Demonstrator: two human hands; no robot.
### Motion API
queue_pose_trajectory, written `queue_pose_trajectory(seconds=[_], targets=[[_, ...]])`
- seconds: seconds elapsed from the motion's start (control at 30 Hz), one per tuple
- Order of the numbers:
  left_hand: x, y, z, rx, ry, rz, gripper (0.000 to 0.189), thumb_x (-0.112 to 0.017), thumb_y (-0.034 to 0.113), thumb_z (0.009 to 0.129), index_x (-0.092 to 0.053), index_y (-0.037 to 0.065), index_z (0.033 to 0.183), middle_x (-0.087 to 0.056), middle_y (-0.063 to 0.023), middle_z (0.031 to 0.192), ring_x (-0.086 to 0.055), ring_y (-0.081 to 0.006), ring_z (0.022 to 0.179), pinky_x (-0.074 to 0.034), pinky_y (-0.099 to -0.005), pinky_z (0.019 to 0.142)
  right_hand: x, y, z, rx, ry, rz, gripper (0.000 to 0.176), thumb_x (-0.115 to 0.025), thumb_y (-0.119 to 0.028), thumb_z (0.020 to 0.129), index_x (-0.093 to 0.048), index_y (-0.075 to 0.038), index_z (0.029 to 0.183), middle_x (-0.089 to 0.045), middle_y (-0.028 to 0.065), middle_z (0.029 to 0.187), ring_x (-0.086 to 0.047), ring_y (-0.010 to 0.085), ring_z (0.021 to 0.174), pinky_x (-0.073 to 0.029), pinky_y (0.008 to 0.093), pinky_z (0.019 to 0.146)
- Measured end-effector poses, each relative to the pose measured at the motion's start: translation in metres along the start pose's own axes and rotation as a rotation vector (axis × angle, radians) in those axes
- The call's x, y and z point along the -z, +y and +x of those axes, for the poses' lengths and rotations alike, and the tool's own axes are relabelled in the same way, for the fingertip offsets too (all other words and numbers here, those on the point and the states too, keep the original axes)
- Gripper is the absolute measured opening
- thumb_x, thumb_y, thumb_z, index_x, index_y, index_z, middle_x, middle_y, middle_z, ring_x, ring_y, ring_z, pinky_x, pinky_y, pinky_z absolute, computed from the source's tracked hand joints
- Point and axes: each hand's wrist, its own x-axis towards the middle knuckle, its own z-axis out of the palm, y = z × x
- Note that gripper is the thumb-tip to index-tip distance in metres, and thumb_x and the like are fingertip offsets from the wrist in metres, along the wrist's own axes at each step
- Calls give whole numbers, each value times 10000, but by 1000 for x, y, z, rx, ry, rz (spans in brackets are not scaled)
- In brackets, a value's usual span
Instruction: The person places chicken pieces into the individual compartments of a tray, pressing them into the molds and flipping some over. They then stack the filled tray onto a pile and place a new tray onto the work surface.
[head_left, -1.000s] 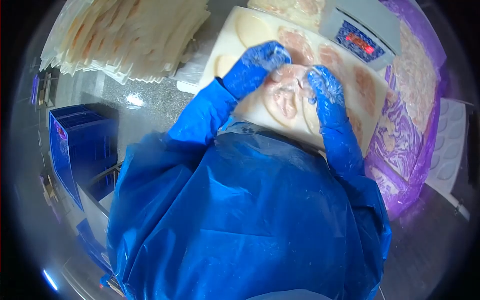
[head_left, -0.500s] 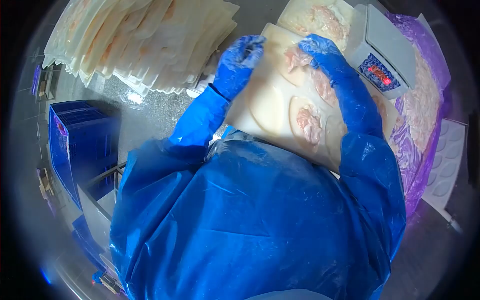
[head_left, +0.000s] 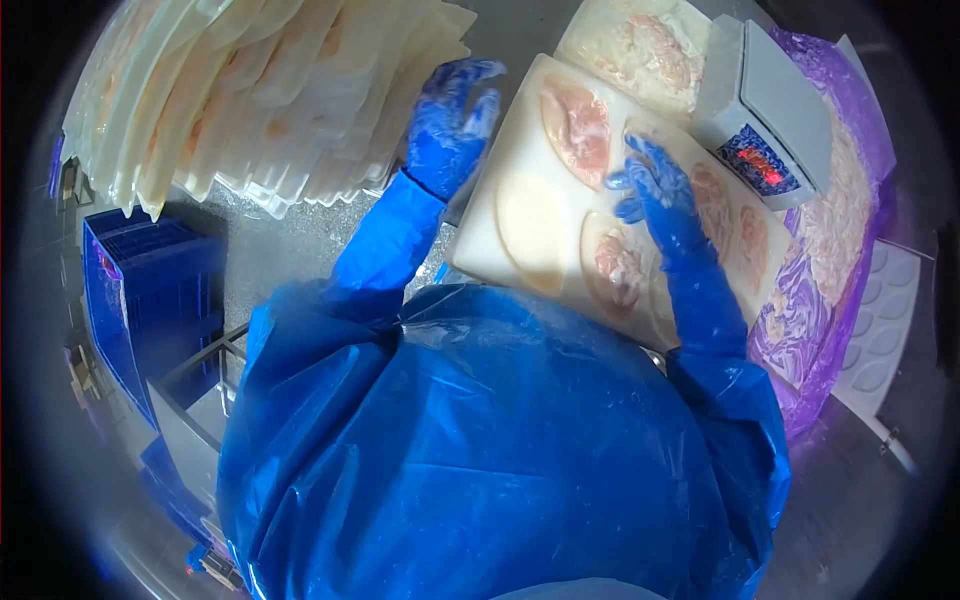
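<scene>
A white moulded tray with teardrop-shaped hollows lies in front of me. A piece of raw meat, chicken by its look, lies spread in its top hollow; a lumpier meat piece sits in a lower one. My gloved right hand is over the middle of the tray, fingers apart, between the filled hollows and partly covering one. Just off the tray's left edge, my gloved left hand is raised with thumb and fingers apart, holding nothing. White residue coats both gloves.
A leaning stack of pale trays stands at left. A scale with a red display stands beyond the tray, beside another meat-filled tray. A purple liner holds loose meat at right. A blue crate is lower left.
My right hand has let go of the meat in the top hollow and moved down over the tray. The meat now lies flatter. My left hand has shifted left and opened.
</scene>
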Motion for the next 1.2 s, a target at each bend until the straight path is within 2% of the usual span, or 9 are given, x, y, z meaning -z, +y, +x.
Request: queue_pose_trajectory(seconds=[0.1,0.2,0.23,0.4,0.6,0.8,0.87,0.9,1.2], targets=[[-26,12,10,-133,-151,12,275,-605,174,890,-653,91,1147,-611,-105,1264,-562,-330,1160,-417,-464,1032,-10,-3,7,701,246,-829,483,-578,-254,967,-484,-76,1407,-570,127,1342,-640,272,1092,-531,384,924],[-52,-10,7,-398,-440,188,310,-606,215,899,-652,111,1187,-597,-120,1310,-510,-294,1262,-343,-464,1106,-40,29,20,869,40,-1070,535,-605,-254,929,-480,-81,1419,-498,125,1435,-493,287,1292,-366,409,1108],[-43,-21,6,-414,-499,248,397,-585,263,918,-597,131,1292,-532,-135,1399,-436,-311,1345,-278,-493,1146,-38,25,4,795,-41,-1103,590,-606,-283,914,-450,-75,1444,-417,132,1506,-310,293,1427,-183,455,1194],[-56,-4,0,-196,-226,326,632,-545,336,947,-336,158,1516,-340,-169,1545,-324,-385,1412,-217,-530,1166,-44,33,-23,707,47,-1072,655,-619,-290,894,-404,-71,1474,-367,128,1544,-279,323,1454,-170,509,1186],[-87,1,16,-158,-285,500,716,-489,517,953,-302,134,1530,-274,-205,1567,-236,-430,1443,-155,-597,1162,13,36,-52,693,172,-532,351,-598,-97,910,-625,-29,1253,-618,129,1274,-527,305,1216,-389,403,1071],[-77,76,-56,-305,-504,402,703,-602,446,923,-365,107,1491,-322,-174,1547,-271,-383,1442,-201,-553,1165,51,63,-126,292,359,-332,270,-668,-144,869,-662,-51,1123,-658,135,1130,-638,261,1019,-495,367,895],[-89,94,-76,-31,-797,-443,593,-647,376,892,-486,108,1396,-429,-136,1472,-360,-343,1395,-283,-488,1140,21,60,-133,499,281,-796,220,-682,-189,850,-664,-72,1036,-650,135,1053,-632,294,959,-503,384,838],[-82,115,-73,-452,-722,102,466,-687,315,842,-591,109,1249,-529,-113,1335,-467,-318,1275,-375,-445,1045,17,65,-134,499,291,-789,220,-682,-189,850,-664,-72,1036,-650,135,1053,-632,294,959,-503,384,838],[-69,141,-80,-174,-660,399,346,-693,287,806,-629,149,1117,-573,-81,1100,-542,-299,1033,-418,-442,857,5,61,-112,628,333,-882,272,-698,-222,784,-646,-131,1035,-578,116,972,-572,321,919,-477,452,784]])
